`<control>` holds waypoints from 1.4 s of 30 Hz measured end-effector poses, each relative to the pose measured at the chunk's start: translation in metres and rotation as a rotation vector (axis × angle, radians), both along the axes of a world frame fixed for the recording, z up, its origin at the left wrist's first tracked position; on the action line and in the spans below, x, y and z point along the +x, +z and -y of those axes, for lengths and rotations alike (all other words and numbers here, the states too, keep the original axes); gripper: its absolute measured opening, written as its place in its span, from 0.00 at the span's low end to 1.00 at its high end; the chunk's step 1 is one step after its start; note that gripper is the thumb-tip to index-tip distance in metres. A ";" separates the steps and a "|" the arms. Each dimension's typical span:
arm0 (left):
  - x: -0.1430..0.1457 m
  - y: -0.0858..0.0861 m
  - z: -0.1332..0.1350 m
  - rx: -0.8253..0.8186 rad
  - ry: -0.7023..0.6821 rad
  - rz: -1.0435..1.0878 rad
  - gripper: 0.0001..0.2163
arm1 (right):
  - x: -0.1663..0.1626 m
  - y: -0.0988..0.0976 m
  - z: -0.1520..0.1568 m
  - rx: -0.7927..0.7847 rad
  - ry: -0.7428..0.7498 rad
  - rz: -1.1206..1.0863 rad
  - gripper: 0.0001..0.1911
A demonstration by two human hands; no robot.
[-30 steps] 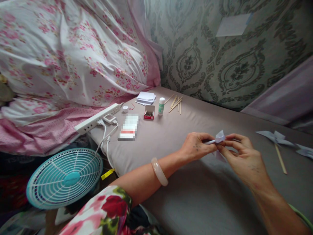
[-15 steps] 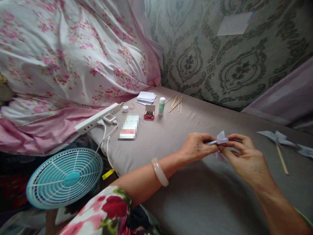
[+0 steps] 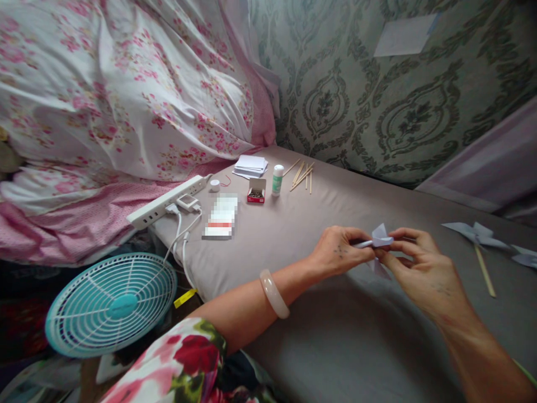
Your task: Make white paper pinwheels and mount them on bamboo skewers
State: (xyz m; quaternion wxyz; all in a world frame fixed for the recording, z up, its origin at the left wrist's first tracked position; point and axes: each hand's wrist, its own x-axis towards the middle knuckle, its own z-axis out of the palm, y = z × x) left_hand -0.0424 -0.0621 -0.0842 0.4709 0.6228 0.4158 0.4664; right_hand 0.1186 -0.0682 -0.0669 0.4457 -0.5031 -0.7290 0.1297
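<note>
Both my hands meet above the grey mattress surface (image 3: 319, 336). My left hand (image 3: 342, 252) is closed, pinching one side of a small folded pale-blue paper piece (image 3: 380, 238). My right hand (image 3: 413, 268) pinches the other side of the same paper with thumb and forefinger, the other fingers curled beneath. A flap of the paper hangs below the fingers. A pale bangle (image 3: 273, 294) sits on my left wrist.
At the back lie wooden sticks (image 3: 302, 176), a small white bottle (image 3: 277, 180), an open red box (image 3: 256, 191), stacked white paper (image 3: 250, 166) and a power strip (image 3: 168, 202). Finished paper pinwheels (image 3: 476, 235) lie at right. A teal fan (image 3: 111, 305) stands lower left.
Hands stay nearly in place; the paper piece has been turned and pressed slightly between the fingers. The view shifted a little.
</note>
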 end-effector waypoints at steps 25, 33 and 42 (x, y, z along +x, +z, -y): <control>0.007 0.018 -0.001 -0.121 -0.015 0.482 0.13 | -0.014 0.007 0.003 -0.551 0.099 -0.784 0.21; 0.008 0.008 -0.003 -0.116 -0.036 0.492 0.15 | -0.020 0.005 0.008 -0.407 -0.048 -0.710 0.19; 0.012 -0.001 -0.006 -0.153 -0.107 0.646 0.25 | -0.023 0.010 0.015 -0.368 -0.188 -0.653 0.17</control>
